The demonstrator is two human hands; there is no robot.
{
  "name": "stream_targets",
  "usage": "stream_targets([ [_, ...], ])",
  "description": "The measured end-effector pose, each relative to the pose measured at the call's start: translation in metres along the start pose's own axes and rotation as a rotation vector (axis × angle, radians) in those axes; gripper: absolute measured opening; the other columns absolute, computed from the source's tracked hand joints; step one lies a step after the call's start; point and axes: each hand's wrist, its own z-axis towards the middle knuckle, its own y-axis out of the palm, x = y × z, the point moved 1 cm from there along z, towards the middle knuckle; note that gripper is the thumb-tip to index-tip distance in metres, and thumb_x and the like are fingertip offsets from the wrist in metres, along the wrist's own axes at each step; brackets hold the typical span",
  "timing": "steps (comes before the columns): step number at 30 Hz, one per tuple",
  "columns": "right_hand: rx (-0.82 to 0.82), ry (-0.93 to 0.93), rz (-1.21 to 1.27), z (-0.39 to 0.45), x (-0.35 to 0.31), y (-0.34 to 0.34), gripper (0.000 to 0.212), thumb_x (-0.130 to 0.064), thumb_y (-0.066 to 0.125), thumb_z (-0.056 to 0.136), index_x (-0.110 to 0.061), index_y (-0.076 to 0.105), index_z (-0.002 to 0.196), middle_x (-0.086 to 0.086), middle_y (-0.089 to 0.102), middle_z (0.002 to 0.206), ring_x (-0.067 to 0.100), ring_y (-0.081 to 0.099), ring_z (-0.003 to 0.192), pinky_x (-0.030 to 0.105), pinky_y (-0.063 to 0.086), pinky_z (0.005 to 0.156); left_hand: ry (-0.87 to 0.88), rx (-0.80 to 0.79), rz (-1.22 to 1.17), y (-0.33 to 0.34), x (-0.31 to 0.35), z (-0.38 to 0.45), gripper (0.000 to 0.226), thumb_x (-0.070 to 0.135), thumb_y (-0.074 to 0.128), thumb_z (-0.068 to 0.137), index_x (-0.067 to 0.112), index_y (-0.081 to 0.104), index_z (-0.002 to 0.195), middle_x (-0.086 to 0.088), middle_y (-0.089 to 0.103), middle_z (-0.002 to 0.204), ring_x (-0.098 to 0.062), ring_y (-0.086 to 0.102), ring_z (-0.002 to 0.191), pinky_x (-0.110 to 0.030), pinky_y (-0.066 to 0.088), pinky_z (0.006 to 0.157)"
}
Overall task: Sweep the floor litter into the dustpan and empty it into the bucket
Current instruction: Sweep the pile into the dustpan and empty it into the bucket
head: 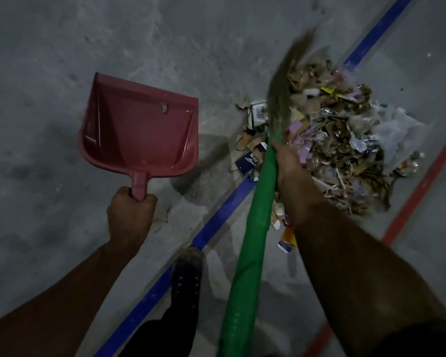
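Note:
My left hand (pixel 130 215) grips the short handle of a red dustpan (pixel 139 132), held above the grey floor with nothing in its tray. My right hand (pixel 290 166) grips the green handle of a broom (pixel 252 228) near the bristles. The grass bristles (pixel 283 83) are blurred and lie over the left side of a litter pile (pixel 340 140) of paper scraps, cardboard bits, wrappers and plastic. The dustpan is to the left of the pile, apart from it. No bucket is in view.
A blue floor stripe (pixel 216 220) runs diagonally from lower left to upper right under the pile. A red stripe (pixel 417 191) runs along the right. My dark shoe (pixel 187 274) stands on the concrete beside the blue stripe. Loose scraps (pixel 285 243) lie near the broom handle.

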Motion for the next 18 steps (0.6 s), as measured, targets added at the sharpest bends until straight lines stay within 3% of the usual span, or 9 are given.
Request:
stream_targets([
  [3, 0.015, 0.019, 0.191, -0.028, 0.035, -0.032, 0.023, -0.025, 0.050, 0.101, -0.008, 0.053, 0.086, 0.006, 0.053, 0.053, 0.014, 0.049, 0.036, 0.020, 0.042, 0.036, -0.009, -0.013, 0.015, 0.002, 0.001, -0.005, 0.017, 0.016, 0.064, 0.078, 0.001, 0.056, 0.077, -0.016, 0.059, 0.070, -0.034, 0.058, 0.062, -0.037, 0.046, 0.055],
  [6, 0.017, 0.049, 0.206, -0.058, 0.062, -0.060, 0.027, -0.028, 0.049, 0.101, -0.009, 0.057, 0.084, 0.005, 0.054, 0.059, 0.013, 0.049, 0.040, 0.021, 0.043, 0.038, 0.006, -0.014, 0.053, 0.005, 0.002, -0.012, 0.017, 0.016, 0.065, 0.079, 0.002, 0.055, 0.075, -0.010, 0.055, 0.065, -0.025, 0.050, 0.057, -0.029, 0.036, 0.050],
  [9, 0.083, 0.017, 0.110, -0.089, 0.081, -0.076, 0.020, -0.024, 0.053, 0.099, -0.005, 0.060, 0.096, 0.011, 0.056, 0.068, 0.017, 0.051, 0.044, 0.024, 0.044, 0.039, 0.008, -0.020, 0.067, 0.007, 0.002, -0.021, 0.018, 0.015, 0.064, 0.079, 0.001, 0.055, 0.075, -0.011, 0.055, 0.065, -0.026, 0.050, 0.058, -0.030, 0.034, 0.051],
  [12, 0.111, -0.048, -0.010, -0.119, 0.095, -0.079, 0.013, -0.018, 0.059, 0.096, -0.006, 0.061, 0.095, 0.010, 0.058, 0.061, 0.020, 0.051, 0.038, 0.025, 0.043, 0.036, 0.016, -0.016, 0.096, 0.007, 0.001, -0.030, 0.018, 0.015, 0.064, 0.079, 0.001, 0.054, 0.074, -0.009, 0.052, 0.062, -0.022, 0.048, 0.054, -0.029, 0.030, 0.049],
  [18, -0.073, -0.134, -0.176, -0.149, 0.115, -0.065, 0.009, -0.020, 0.060, 0.096, -0.020, 0.066, 0.102, 0.003, 0.058, 0.055, 0.021, 0.053, 0.040, 0.026, 0.044, 0.039, 0.025, -0.002, 0.125, -0.002, -0.003, -0.039, 0.019, 0.019, 0.064, 0.078, 0.003, 0.055, 0.073, -0.010, 0.055, 0.064, -0.022, 0.050, 0.056, -0.027, 0.032, 0.049],
])
